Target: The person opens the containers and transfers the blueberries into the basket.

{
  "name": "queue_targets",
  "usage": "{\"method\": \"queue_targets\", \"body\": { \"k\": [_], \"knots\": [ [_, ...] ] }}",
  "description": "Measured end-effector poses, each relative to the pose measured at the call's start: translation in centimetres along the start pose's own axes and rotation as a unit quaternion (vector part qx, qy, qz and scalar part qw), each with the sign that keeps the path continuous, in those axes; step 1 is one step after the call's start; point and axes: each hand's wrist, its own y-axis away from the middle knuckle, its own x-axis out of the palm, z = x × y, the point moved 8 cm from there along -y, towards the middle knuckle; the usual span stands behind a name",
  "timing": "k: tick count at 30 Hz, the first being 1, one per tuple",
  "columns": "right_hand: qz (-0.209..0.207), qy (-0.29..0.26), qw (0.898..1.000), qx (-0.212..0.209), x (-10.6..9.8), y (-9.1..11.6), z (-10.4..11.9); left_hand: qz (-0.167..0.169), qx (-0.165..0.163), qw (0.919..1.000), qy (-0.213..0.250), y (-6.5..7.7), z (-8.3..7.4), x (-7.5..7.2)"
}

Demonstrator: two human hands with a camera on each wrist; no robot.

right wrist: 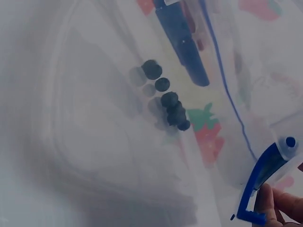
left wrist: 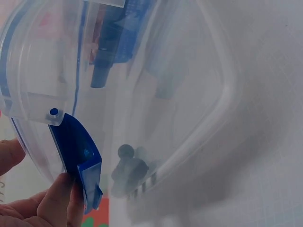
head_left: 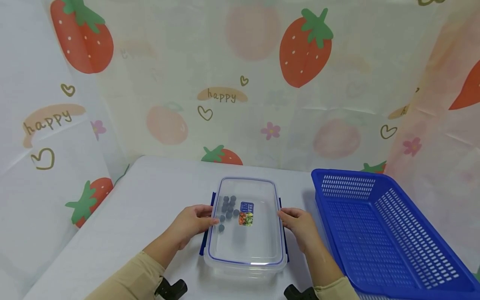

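Observation:
A clear plastic food container (head_left: 243, 273) stands on the table, with its transparent lid (head_left: 258, 246) over it. Blue flaps (left wrist: 78, 151) on the lid's sides stick outward and down. Several dark round blueberries (right wrist: 169, 101) lie inside, gathered toward the left in the head view. My left hand (head_left: 193, 225) pinches the lid's left edge, thumb on top and fingers at the flap. On the opposite edge, my right hand (head_left: 301, 227) pinches the lid in the same way, fingers beside the right flap (right wrist: 258, 182). A printed label (head_left: 246, 213) is on the lid.
A large blue plastic basket (head_left: 326, 221) with perforated walls stands at the right, close to my right forearm. The table (head_left: 150, 196) has a white cover. Behind it hangs a strawberry-patterned curtain (head_left: 168, 62), which continues along both sides.

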Motion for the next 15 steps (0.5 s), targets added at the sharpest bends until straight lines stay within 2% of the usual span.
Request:
{"method": "queue_targets", "body": {
  "k": [6,15],
  "knots": [
    [0.006,-0.011,1.0,0.01,0.26,0.13,0.01,0.001,-0.001,1.0,0.007,-0.02,0.03,0.1],
    [0.006,-0.037,0.999,0.024,0.53,0.87,0.16,0.029,0.005,0.9992,0.028,0.24,-0.3,0.62]
  ]
}}
